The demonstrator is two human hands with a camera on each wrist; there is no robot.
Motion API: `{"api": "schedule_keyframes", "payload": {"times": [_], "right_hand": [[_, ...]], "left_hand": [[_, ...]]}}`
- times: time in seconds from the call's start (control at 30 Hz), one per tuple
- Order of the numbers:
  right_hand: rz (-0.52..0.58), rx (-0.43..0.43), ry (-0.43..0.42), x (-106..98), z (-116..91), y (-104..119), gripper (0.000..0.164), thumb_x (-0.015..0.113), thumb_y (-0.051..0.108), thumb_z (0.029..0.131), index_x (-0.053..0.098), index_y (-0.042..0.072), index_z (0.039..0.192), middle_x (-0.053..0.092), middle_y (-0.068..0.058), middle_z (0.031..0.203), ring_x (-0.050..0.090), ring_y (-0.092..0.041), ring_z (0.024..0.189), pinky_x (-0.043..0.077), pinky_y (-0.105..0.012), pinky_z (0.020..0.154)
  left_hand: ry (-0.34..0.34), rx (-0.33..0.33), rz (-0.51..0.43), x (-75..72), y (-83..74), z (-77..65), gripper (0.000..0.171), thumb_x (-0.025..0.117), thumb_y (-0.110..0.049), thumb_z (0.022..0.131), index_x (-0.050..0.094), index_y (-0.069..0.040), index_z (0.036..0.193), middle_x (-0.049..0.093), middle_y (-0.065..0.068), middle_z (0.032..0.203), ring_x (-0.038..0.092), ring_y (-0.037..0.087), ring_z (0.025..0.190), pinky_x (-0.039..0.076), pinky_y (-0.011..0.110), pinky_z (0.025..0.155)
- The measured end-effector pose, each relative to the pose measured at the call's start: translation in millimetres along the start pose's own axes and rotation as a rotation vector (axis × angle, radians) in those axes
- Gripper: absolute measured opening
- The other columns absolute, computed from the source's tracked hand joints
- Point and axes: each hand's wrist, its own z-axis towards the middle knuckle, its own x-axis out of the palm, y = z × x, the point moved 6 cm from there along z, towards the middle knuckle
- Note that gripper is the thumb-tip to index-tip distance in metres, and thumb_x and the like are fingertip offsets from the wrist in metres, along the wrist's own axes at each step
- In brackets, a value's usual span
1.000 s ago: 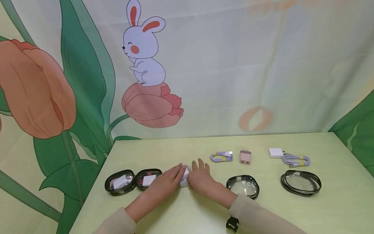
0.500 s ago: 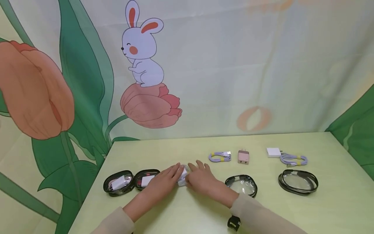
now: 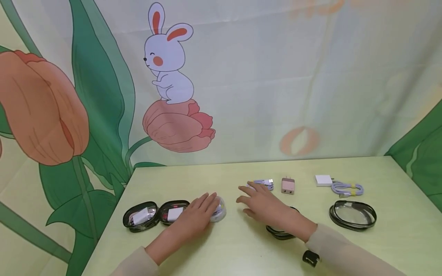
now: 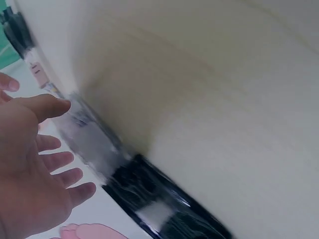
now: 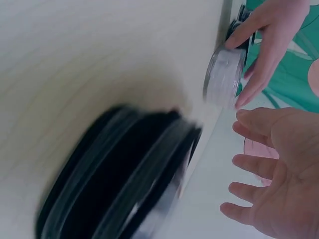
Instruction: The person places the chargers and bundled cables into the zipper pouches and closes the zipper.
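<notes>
A clear round case (image 3: 220,213) with a white charger and cable inside stands on the table. My left hand (image 3: 197,214) lies over its left side with straight fingers; in the right wrist view the thumb and fingers of that hand (image 5: 271,37) reach along the case (image 5: 224,74). My right hand (image 3: 264,203), fingers spread and holding nothing, hovers right of the case. It overlaps a coiled purple cable (image 3: 266,186) and a black-rimmed clear case (image 3: 281,233) in the head view.
Two black-rimmed cases (image 3: 141,216) (image 3: 173,212) with chargers inside stand at the left. Farther right are a pink charger (image 3: 288,186), a white charger (image 3: 323,180), a coiled purple cable (image 3: 347,188) and another black-rimmed case (image 3: 353,215). A patterned curtain (image 3: 248,96) hangs behind the table.
My right hand has let go of the clear round case and moved right, its fingers spreading. My left hand stays on the case.
</notes>
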Motion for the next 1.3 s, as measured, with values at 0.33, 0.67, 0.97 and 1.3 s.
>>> {"api": "schedule_keyframes", "payload": {"times": [0.33, 0.67, 0.97, 1.3], "right_hand": [[-0.052, 0.057, -0.013, -8, -31, -29, 0.047, 0.077, 0.022, 0.092, 0.064, 0.008, 0.135, 0.054, -0.012, 0.148, 0.047, -0.044, 0.136, 0.045, -0.059, 0.103], [-0.081, 0.086, -0.031, -13, -50, -46, 0.051, 0.077, 0.022, 0.092, 0.06, 0.007, 0.138, 0.058, -0.014, 0.143, 0.05, -0.046, 0.132, 0.045, -0.06, 0.103], [-0.076, 0.141, -0.033, -20, -59, -57, 0.053, 0.078, 0.024, 0.091, 0.06, 0.011, 0.139, 0.059, -0.015, 0.142, 0.05, -0.046, 0.132, 0.044, -0.062, 0.102], [-0.088, 0.162, -0.014, -26, -64, -66, 0.052, 0.077, 0.023, 0.092, 0.06, 0.01, 0.139, 0.057, -0.017, 0.143, 0.051, -0.046, 0.131, 0.046, -0.062, 0.1]], "left_hand": [[-0.016, 0.065, 0.035, -9.7, -31.0, 10.5, 0.066, 0.069, -0.027, 0.097, 0.041, -0.01, 0.154, 0.034, 0.011, 0.163, 0.032, 0.034, 0.149, 0.034, 0.049, 0.117], [-0.036, 0.11, 0.057, -19.0, -55.3, 20.9, 0.067, 0.065, -0.031, 0.099, 0.037, -0.012, 0.157, 0.031, 0.01, 0.164, 0.03, 0.03, 0.151, 0.033, 0.047, 0.118], [-0.033, 0.181, 0.113, -25.0, -82.2, 33.1, 0.068, 0.062, -0.038, 0.101, 0.034, -0.014, 0.158, 0.031, 0.008, 0.165, 0.031, 0.027, 0.151, 0.033, 0.044, 0.118], [-0.005, 0.317, 0.119, -27.9, -114.2, 49.8, 0.066, 0.06, -0.039, 0.102, 0.036, -0.015, 0.158, 0.032, 0.007, 0.164, 0.033, 0.024, 0.15, 0.033, 0.04, 0.118]]}}
